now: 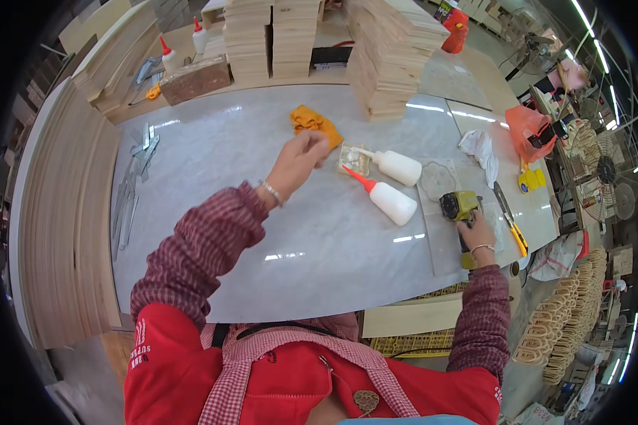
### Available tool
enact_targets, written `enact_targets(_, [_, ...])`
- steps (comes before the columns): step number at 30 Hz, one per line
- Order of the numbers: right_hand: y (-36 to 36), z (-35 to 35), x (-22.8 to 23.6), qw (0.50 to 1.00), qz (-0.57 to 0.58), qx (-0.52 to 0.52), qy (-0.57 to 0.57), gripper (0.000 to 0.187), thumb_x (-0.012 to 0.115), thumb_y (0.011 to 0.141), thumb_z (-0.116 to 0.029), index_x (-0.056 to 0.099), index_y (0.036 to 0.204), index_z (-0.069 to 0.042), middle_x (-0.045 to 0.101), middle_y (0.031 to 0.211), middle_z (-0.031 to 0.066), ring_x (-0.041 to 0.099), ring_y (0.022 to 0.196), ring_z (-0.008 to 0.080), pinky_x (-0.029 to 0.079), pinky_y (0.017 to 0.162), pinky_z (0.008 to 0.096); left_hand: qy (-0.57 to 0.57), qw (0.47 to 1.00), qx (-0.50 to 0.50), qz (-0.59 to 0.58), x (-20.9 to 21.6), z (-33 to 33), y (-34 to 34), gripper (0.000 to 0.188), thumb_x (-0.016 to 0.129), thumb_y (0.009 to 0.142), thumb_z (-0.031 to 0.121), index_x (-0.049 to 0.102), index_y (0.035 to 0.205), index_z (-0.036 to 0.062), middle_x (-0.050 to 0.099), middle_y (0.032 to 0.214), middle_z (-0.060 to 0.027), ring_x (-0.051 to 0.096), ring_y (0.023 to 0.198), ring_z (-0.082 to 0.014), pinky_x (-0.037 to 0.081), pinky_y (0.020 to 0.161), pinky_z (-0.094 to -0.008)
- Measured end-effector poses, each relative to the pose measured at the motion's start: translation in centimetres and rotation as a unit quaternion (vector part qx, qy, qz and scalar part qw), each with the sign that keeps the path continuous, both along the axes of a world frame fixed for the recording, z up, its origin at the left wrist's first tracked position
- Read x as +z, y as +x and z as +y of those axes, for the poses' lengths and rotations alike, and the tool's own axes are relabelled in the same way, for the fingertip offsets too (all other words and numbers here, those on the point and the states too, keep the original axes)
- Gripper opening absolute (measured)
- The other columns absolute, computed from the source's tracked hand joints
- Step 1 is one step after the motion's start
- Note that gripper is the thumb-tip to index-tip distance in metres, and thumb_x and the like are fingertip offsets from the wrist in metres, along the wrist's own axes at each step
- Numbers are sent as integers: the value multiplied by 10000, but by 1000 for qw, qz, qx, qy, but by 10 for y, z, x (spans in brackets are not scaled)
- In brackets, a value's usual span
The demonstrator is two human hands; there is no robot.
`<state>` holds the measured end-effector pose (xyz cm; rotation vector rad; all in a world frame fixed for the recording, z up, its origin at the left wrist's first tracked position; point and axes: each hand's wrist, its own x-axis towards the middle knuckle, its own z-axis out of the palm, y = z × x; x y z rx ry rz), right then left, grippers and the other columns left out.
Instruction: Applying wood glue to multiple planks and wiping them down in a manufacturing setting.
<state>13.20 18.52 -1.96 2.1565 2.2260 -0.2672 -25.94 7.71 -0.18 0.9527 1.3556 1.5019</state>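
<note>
My left hand (301, 157) is raised over the grey tabletop (319, 262), just below a crumpled orange cloth (308, 120). Its fingers are curled closed; whether anything is pinched in them is hidden. At the right, my right hand (478, 237) is wrapped round the grip of a yellow-green and black power tool (461, 205), which is on or just above the table. Between the hands lie two white squeeze bottles on their sides, a white-nozzled bottle (400, 168) and a red-nozzled bottle (394, 204). Their tips point toward a small square dish (354, 159).
Stacked wooden boards (64, 212) wall the left side, with more piles (390, 57) at the back. Thin metal strips (126, 202) lie at left. On the right are a yellow-handled cutter (519, 239), a white cloth (480, 150) and a red plastic bag (528, 131).
</note>
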Motion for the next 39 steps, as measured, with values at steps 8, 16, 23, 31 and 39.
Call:
enact_targets(8, [-87,106,25,907,419,5,-33,388,531,834,-338,604,1037,-15,637,893,104,592,778,193,473,686,289,-80,995,21,-64,-12,93,-3,346,513,857,259,515,1091,4,529,1015,-84,498,904,-139,440,764,-244])
enact_targets(16, [-183,197,-39,824,555,-98,-63,411,508,858,-336,589,1038,24,614,882,114,590,804,179,480,689,255,-110,991,17,-74,-57,161,-2,423,472,868,310,485,1144,-10,506,1081,-109,475,962,-178,412,831,-277])
enact_targets(23, [-222,232,-72,783,609,-87,-98,375,495,862,-307,590,951,45,596,821,115,572,736,174,486,673,262,-103,990,59,-71,-80,204,8,449,403,888,360,505,1100,-22,514,1048,-114,464,923,-184,398,817,-275])
enact_targets(31, [-229,218,-70,775,612,-88,-131,305,502,850,-262,591,887,27,585,788,98,551,681,157,472,625,231,-99,989,70,-81,-92,221,19,473,347,907,397,530,1028,-22,520,976,-107,447,838,-172,386,765,-266])
enact_targets(39, [-234,209,-71,753,637,-101,-133,282,504,842,-241,594,891,22,588,790,88,546,673,145,457,610,209,-133,982,91,-102,-85,225,10,449,357,914,399,548,942,-7,510,877,-72,416,702,-136,374,667,-253])
